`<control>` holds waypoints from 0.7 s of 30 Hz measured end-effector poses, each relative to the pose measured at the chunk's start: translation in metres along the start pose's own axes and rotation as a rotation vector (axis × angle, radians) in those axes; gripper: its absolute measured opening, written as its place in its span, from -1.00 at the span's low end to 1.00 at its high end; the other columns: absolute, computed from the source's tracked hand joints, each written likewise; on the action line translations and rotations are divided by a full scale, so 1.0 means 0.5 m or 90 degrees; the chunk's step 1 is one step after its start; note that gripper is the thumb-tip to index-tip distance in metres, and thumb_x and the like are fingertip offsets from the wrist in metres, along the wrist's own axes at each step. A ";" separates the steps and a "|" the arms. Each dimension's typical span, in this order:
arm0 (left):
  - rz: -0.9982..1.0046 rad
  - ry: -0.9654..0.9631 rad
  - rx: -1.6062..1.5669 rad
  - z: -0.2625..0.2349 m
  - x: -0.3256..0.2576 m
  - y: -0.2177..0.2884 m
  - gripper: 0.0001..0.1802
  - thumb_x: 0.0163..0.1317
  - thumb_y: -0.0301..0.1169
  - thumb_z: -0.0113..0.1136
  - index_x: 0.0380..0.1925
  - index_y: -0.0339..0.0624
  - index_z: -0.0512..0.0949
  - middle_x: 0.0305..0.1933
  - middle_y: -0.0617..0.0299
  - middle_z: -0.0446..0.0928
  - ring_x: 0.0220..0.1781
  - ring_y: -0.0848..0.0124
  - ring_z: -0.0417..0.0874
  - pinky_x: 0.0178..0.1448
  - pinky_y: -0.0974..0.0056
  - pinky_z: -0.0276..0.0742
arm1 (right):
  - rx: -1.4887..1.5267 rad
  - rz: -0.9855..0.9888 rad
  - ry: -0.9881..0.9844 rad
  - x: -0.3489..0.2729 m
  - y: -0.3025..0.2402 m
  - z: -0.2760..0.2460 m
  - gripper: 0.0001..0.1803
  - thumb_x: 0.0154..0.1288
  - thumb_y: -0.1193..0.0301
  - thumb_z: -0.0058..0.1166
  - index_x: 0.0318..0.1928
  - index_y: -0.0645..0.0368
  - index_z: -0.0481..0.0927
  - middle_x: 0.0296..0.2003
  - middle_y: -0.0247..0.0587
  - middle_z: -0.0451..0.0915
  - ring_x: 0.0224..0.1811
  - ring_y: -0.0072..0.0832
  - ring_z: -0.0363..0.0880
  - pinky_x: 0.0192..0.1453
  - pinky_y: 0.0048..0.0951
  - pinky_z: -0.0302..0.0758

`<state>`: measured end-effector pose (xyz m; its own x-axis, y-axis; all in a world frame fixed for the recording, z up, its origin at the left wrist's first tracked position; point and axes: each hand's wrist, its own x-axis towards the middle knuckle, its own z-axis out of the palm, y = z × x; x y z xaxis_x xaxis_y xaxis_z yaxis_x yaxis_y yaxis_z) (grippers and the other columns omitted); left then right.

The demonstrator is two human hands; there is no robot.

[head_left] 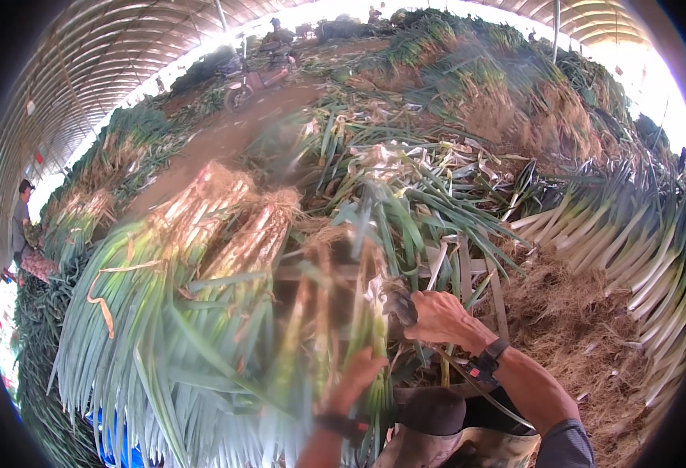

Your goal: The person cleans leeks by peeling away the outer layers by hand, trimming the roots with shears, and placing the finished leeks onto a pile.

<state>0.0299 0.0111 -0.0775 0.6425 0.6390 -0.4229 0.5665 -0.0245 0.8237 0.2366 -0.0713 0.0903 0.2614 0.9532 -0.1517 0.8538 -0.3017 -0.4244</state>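
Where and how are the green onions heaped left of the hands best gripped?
Probably with a grip around the pale stalks just below the roots, from the right: the stalks bunch narrow and straight there, while the leaves fan wide.

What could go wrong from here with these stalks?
The left hand works close to the dark object in the right hand; a slip might bruise the stalks there. Long green leaves overlap on the left, so a pulled bunch could snag. Loose roots lie beside the pale stems on the right and might cling to them.
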 end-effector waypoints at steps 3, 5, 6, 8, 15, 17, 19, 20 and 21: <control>-0.008 0.009 0.010 0.002 0.005 -0.027 -0.49 0.07 -0.07 0.23 -0.21 -0.35 0.56 -0.23 -0.18 0.60 -0.17 0.00 0.63 -0.04 0.03 0.49 | -0.024 -0.039 0.073 0.023 0.004 0.019 -0.52 -0.12 0.17 0.21 -0.31 0.37 0.56 -0.47 0.08 0.61 -0.45 -0.10 0.62 -0.29 -0.17 0.55; 0.009 0.026 0.031 0.005 0.003 -0.023 -0.47 0.07 -0.06 0.25 -0.18 -0.34 0.56 -0.23 -0.19 0.60 -0.16 -0.01 0.64 -0.03 0.02 0.49 | 0.006 -0.022 0.050 0.022 0.006 0.013 -0.49 -0.13 0.15 0.25 -0.33 0.39 0.53 -0.47 0.12 0.59 -0.40 -0.01 0.61 -0.25 -0.11 0.53; 0.025 0.042 0.050 0.004 0.002 -0.021 -0.45 0.08 -0.04 0.26 -0.16 -0.34 0.55 -0.22 -0.19 0.61 -0.14 -0.01 0.65 -0.02 0.02 0.50 | 0.035 -0.006 0.027 0.020 0.004 0.007 -0.46 -0.15 0.13 0.29 -0.35 0.40 0.49 -0.47 0.17 0.57 -0.35 0.08 0.60 -0.21 -0.04 0.51; 0.037 0.045 0.049 0.003 0.001 -0.020 -0.44 0.09 -0.03 0.28 -0.14 -0.34 0.54 -0.20 -0.20 0.61 -0.12 -0.02 0.65 0.00 0.02 0.50 | 0.038 0.009 -0.001 0.007 -0.004 -0.017 -0.46 -0.15 0.13 0.30 -0.34 0.39 0.50 -0.48 0.16 0.58 -0.36 0.07 0.60 -0.22 -0.05 0.51; 0.012 0.033 0.079 -0.035 -0.056 0.071 -0.35 0.09 0.01 0.32 -0.04 -0.37 0.53 -0.11 -0.22 0.61 0.03 -0.03 0.63 0.10 0.02 0.50 | 0.013 -0.113 0.038 -0.087 0.013 -0.040 -0.54 0.04 0.14 0.21 -0.28 0.35 0.55 -0.49 0.05 0.62 -0.51 -0.10 0.63 -0.34 -0.16 0.56; 0.024 0.031 0.134 -0.052 -0.072 0.092 -0.37 0.11 -0.02 0.31 0.00 -0.34 0.53 -0.12 -0.13 0.63 -0.03 0.09 0.65 0.06 0.08 0.53 | 0.060 -0.079 -0.005 -0.150 -0.012 -0.074 -0.54 0.07 0.13 0.24 -0.27 0.32 0.54 -0.46 0.09 0.64 -0.48 -0.03 0.64 -0.33 -0.12 0.57; 0.032 0.032 0.191 -0.056 -0.082 0.094 -0.39 0.14 -0.05 0.30 0.03 -0.31 0.53 -0.13 -0.04 0.65 -0.10 0.20 0.67 0.03 0.14 0.56 | 0.120 -0.125 0.060 -0.211 -0.022 -0.085 -0.52 0.08 0.15 0.29 -0.20 0.32 0.53 -0.43 0.10 0.64 -0.45 0.03 0.65 -0.33 -0.09 0.57; 0.039 0.041 0.207 -0.050 -0.083 0.094 -0.39 0.14 -0.04 0.29 0.02 -0.31 0.53 -0.14 -0.05 0.65 -0.11 0.18 0.68 0.03 0.13 0.56 | 0.116 -0.120 0.062 -0.243 -0.020 -0.087 -0.52 0.08 0.15 0.29 -0.20 0.32 0.53 -0.43 0.10 0.64 -0.45 0.03 0.65 -0.33 -0.09 0.57; 0.045 0.051 0.222 -0.045 -0.084 0.094 -0.39 0.14 -0.02 0.28 0.02 -0.31 0.54 -0.14 -0.06 0.65 -0.12 0.16 0.68 0.03 0.12 0.56 | 0.122 -0.108 0.045 -0.273 -0.017 -0.087 -0.50 0.07 0.17 0.32 -0.16 0.33 0.52 -0.41 0.10 0.63 -0.42 0.04 0.65 -0.32 -0.10 0.57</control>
<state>0.0181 0.0004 -0.0128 0.6521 0.6841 -0.3269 0.6727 -0.3232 0.6656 0.2133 -0.1980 0.1536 0.1583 0.9874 -0.0039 0.7888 -0.1288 -0.6010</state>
